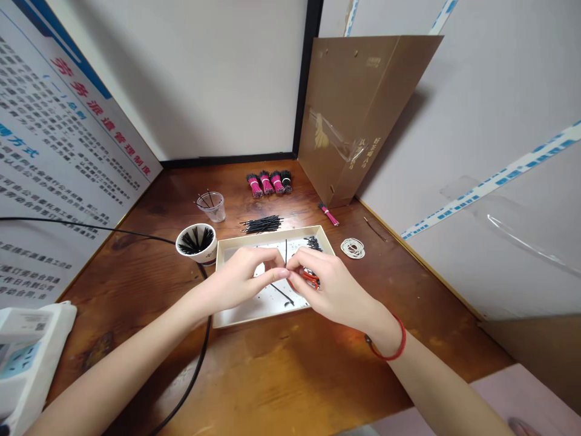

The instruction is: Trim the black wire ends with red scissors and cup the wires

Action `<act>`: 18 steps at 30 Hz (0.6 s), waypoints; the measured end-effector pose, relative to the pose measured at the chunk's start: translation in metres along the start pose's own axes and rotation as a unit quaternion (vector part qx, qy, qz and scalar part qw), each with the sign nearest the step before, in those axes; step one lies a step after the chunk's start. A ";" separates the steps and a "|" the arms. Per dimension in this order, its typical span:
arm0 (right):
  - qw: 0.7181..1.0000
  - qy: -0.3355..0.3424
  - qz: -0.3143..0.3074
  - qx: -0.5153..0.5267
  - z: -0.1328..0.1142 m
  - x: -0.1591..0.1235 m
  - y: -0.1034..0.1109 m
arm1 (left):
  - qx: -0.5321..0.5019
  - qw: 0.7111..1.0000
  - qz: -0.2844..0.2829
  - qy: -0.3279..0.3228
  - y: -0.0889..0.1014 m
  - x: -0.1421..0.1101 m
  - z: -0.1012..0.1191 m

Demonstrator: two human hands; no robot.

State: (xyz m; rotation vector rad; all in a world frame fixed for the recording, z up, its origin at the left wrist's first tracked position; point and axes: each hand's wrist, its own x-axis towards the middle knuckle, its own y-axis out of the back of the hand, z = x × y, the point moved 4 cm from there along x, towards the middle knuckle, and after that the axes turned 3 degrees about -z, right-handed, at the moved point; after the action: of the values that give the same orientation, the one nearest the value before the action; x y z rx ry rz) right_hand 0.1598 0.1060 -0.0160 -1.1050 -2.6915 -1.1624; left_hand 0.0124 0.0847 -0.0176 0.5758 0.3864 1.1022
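Observation:
Over a shallow tray [221, 257], the fingertips of both my hands meet in a pinch. A thin black wire [286, 248] rises upright from where they meet. My left hand [247, 272] is closed on it from the left, thumb tip against the other fingers. From the right, my right hand [327, 281] is closed at the same spot; the wire's lower end is hidden by the fingers. A red-handled tool [311, 278] lies in the tray, partly covered by my right hand. Another black wire [282, 293] and small black scraps [313, 243] are also in the tray.
Behind the tray lie loose black wires [262, 224] and several tied pink-and-black bundles [267, 183]. A paper cup of black wires [196, 242] and a clear cup [212, 209] stand left. A white cord coil [353, 248] lies right. A black cable [200, 357] crosses the table.

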 end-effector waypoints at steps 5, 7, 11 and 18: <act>1.000 0.007 -0.008 -0.003 -0.001 0.001 0.000 | -0.050 0.999 -0.021 0.005 0.001 0.001 -0.002; 1.000 0.008 -0.011 -0.005 -0.002 0.001 0.000 | -0.047 0.998 -0.027 0.010 0.002 0.002 -0.003; 1.000 0.003 -0.014 -0.011 -0.002 0.001 -0.001 | 0.023 1.000 -0.016 0.001 0.001 0.001 -0.003; 1.000 -0.018 -0.002 -0.010 0.003 0.001 -0.003 | 0.314 0.938 0.062 -0.134 -0.010 -0.002 -0.003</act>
State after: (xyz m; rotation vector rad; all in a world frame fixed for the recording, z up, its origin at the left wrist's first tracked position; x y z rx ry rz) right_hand 0.1578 0.1072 -0.0197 -1.1355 -2.7147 -1.1851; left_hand 0.0171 0.0801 -0.0265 1.3186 0.4687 0.9935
